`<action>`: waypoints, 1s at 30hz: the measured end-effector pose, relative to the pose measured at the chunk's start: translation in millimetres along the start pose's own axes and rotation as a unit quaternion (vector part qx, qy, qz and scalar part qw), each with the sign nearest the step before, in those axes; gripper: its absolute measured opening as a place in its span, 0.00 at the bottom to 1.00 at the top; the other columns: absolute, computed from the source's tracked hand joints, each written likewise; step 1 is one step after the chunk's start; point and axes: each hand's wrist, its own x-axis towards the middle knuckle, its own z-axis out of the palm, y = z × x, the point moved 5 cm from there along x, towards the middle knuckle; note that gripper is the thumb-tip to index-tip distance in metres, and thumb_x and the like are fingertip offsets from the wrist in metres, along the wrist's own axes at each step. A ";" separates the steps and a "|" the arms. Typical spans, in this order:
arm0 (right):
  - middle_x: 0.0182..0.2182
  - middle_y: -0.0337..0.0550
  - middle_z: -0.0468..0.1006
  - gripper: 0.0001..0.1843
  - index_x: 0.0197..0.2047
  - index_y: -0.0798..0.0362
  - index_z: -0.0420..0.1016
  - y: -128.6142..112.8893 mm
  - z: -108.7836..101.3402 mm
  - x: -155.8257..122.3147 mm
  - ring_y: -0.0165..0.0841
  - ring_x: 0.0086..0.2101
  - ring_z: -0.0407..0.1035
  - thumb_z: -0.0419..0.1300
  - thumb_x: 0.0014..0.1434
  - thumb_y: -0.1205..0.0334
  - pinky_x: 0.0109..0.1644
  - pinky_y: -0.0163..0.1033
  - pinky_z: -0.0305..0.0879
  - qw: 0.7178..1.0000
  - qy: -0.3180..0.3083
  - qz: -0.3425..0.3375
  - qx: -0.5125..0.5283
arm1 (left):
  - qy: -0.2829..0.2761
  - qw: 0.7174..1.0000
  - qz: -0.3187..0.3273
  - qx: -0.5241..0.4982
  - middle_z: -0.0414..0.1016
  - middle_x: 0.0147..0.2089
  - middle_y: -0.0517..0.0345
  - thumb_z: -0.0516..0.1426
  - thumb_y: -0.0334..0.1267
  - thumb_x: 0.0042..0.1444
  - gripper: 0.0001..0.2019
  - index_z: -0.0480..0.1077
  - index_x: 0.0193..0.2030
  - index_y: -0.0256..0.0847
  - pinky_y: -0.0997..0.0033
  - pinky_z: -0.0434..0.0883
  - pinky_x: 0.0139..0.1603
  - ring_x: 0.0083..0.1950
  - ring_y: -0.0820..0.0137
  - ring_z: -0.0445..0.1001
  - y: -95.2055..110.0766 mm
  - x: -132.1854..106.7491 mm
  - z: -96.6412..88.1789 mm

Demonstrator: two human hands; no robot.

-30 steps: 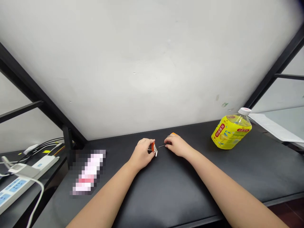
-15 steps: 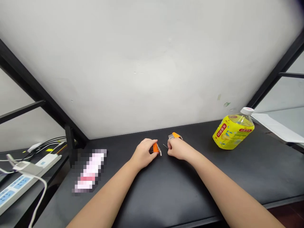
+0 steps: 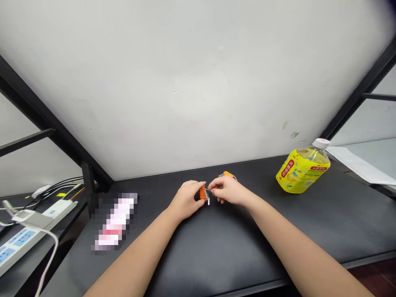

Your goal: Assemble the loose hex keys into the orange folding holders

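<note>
My left hand is closed around an orange hex key holder on the black table, with several silver hex keys sticking out to its right. Between the thumb and fingers of my right hand is a thin hex key; its far end is at the holder's upper right side, and I cannot tell whether it sits in a slot. Just behind my right hand lies a second orange hex key holder with several keys, partly covered by the hand.
A yellow-labelled plastic bottle stands at the right, with white paper behind it. On the left lies a pixelated pink-white item. A white power strip and cables are at the far left. A white wall rises behind the table.
My right hand has moved left with the hex key, bringing it up to the orange holder. My left hand has stayed in place on that holder. The view has shifted slightly.
</note>
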 end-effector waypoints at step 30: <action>0.28 0.39 0.77 0.22 0.34 0.58 0.75 7.6 31.0 10.3 0.21 0.23 0.67 0.77 0.49 0.52 0.27 0.28 0.69 0.879 0.003 0.041 0.476 | 0.027 0.999 -0.034 0.008 0.75 0.63 0.48 0.64 0.35 0.54 0.33 0.63 0.67 0.44 0.40 0.63 0.73 0.63 0.56 0.75 6.9 -0.4 3.6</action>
